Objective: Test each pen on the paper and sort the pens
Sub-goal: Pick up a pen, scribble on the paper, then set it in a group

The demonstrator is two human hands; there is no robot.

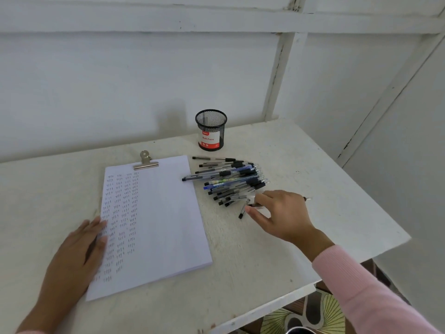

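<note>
A stack of white paper [166, 213] held by a metal clip [145, 162] lies on the table, with columns of small test marks down its left part. My left hand [79, 251] rests flat on the paper's left edge, fingers spread and holding nothing. A pile of several pens [231, 179], black and blue, lies to the right of the paper. My right hand [281, 213] is at the pile's near edge, thumb and forefinger pinched on a clear pen [255, 205]; its tip sticks out behind the hand. A black mesh pen cup [211, 130] stands behind the pile.
The white table [313, 165] ends in a corner at the right and a front edge near my right sleeve. White walls close in behind and to the right. A patterned floor shows below the table's edge.
</note>
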